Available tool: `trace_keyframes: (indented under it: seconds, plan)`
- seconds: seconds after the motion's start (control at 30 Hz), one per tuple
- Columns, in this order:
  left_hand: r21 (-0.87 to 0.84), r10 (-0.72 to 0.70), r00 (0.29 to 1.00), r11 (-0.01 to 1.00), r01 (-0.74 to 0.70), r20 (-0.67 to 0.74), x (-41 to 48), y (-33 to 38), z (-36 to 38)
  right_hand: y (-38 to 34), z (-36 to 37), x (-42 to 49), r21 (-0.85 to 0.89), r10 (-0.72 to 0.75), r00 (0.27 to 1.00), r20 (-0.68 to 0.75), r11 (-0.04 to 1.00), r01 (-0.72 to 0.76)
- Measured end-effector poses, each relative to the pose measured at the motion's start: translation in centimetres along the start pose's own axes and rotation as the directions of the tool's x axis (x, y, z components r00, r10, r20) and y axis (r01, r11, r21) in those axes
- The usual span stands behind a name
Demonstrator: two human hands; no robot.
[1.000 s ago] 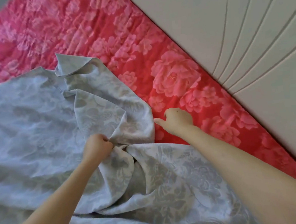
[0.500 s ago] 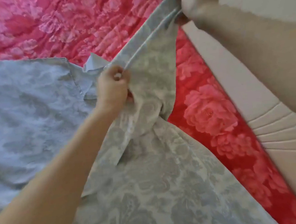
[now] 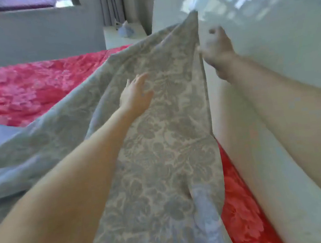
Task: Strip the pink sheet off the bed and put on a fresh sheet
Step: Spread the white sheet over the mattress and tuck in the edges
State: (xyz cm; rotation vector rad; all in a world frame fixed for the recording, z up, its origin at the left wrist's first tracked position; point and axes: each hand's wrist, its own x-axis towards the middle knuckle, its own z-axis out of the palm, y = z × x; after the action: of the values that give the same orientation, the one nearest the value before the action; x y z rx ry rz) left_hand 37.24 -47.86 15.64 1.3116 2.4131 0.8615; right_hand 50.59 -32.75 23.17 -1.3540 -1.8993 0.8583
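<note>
The fresh grey floral sheet [image 3: 163, 140] is lifted off the bed, with one corner stretched up against the headboard. My right hand [image 3: 217, 54], blurred, grips the sheet's right edge just below that raised corner. My left hand [image 3: 136, 95] lies flat against the raised cloth with its fingers spread and straight. The pink floral sheet [image 3: 24, 92] still covers the mattress, showing at the left and in a strip along the headboard at the lower right. The grey sheet's remainder lies bunched at the left.
A glossy white headboard [image 3: 288, 68] fills the right side. Beyond the bed stands a white nightstand [image 3: 113, 39] with a small grey-blue object [image 3: 126, 31] on it, grey curtains [image 3: 111, 5] behind it, and a grey wall [image 3: 28, 36] at the far left.
My view has tilted up toward the room. My right hand has carried the sheet's edge higher against the headboard. My left hand has let go of the cloth and opened flat on it.
</note>
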Motion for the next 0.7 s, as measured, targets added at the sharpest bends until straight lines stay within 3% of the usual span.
trace_keyframes:
  seconds: [0.13, 0.2, 0.23, 0.3, 0.37, 0.43, 0.53, 0.57, 0.63, 0.7]
  plan:
    - [0.365, -0.204, 0.944, 0.926, 0.1, 0.259, -6.0, -6.6, 7.7, 13.7, 4.7, -8.4, -0.397, 0.193, 0.945, 0.265, 0.915, -0.076]
    - [0.432, -0.296, 0.889, 0.893, 0.128, 0.349, -9.6, -7.9, 10.8, 19.9, 6.0, -12.8, -0.558, 0.326, 0.904, 0.275, 0.82, -0.126]
    - [0.438, -0.324, 0.866, 0.888, 0.14, 0.381, -11.3, -8.4, 12.5, 22.8, 6.4, -15.3, -0.607, 0.397, 0.881, 0.257, 0.776, -0.172]
    - [0.411, -0.366, 0.816, 0.895, 0.177, 0.447, -14.4, -8.8, 15.6, 27.2, 6.6, -20.6, -0.636, 0.585, 0.766, 0.265, 0.703, -0.317]
    - [0.391, -0.394, 0.765, 0.898, 0.202, 0.51, -16.7, -8.9, 18.3, 29.8, 7.0, -24.6, -0.591, 0.65, 0.693, 0.311, 0.703, -0.395]
    - [0.39, -0.401, 0.73, 0.899, 0.198, 0.554, -18.4, -8.9, 20.2, 30.2, 7.0, -25.5, -0.592, 0.63, 0.724, 0.28, 0.707, -0.386]
    - [0.347, -0.362, 0.768, 0.917, 0.194, 0.528, -19.0, -9.1, 21.1, 28.1, 4.2, -20.2, -0.629, 0.361, 0.93, 0.074, 0.74, -0.237]
    - [0.314, -0.326, 0.784, 0.933, 0.177, 0.528, -18.8, -9.3, 21.1, 27.2, 2.3, -17.9, -0.626, 0.25, 0.968, -0.033, 0.749, -0.215]
    - [0.284, -0.263, 0.779, 0.952, 0.114, 0.569, -18.7, -9.8, 21.1, 27.5, -1.0, -15.6, -0.612, 0.149, 0.968, -0.204, 0.752, -0.244]
    - [0.321, -0.246, 0.744, 0.946, 0.044, 0.622, -18.7, -10.9, 21.1, 29.0, -1.5, -17.0, -0.644, 0.133, 0.982, -0.131, 0.742, -0.186]
